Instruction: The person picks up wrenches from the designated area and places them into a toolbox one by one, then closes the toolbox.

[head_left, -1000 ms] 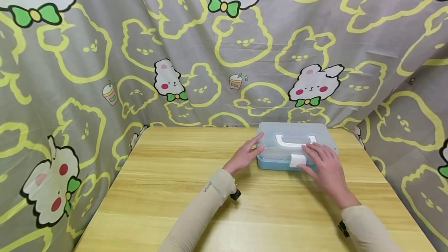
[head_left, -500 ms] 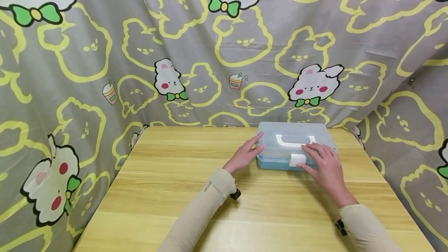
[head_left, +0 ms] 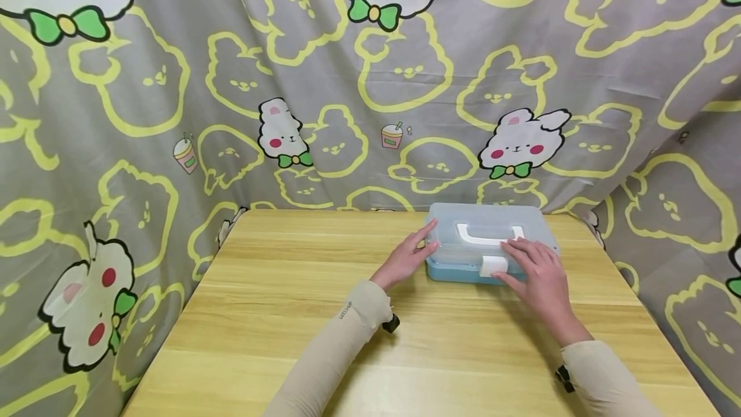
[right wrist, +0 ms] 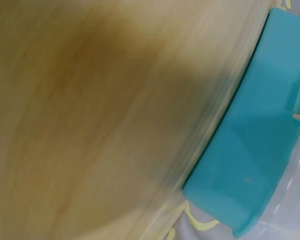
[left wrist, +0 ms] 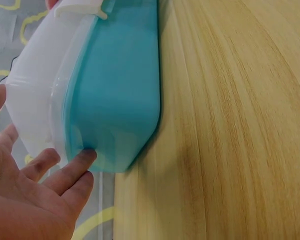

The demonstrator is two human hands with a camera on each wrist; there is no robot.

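Note:
A plastic storage box with a light blue base point(head_left: 454, 273) and a frosted, translucent lid point(head_left: 492, 212) stands at the table's far right. The lid lies over the base and has a white handle point(head_left: 477, 237). On the front is a white latch point(head_left: 491, 266). My left hand point(head_left: 402, 259) has its fingers spread against the box's left end, touching lid and base in the left wrist view. My right hand point(head_left: 543, 282) lies over the front right part, fingers on the lid near the handle and thumb beside the latch. Whatever is inside the box cannot be made out.
The box stands on a wood-grain table point(head_left: 278, 314), close to its back edge. A grey curtain point(head_left: 341, 82) with yellow outlines and white rabbit prints hangs behind the table and along both sides.
The head view has shifted very slightly. Both hands keep their places on the box, and the box has not visibly moved.

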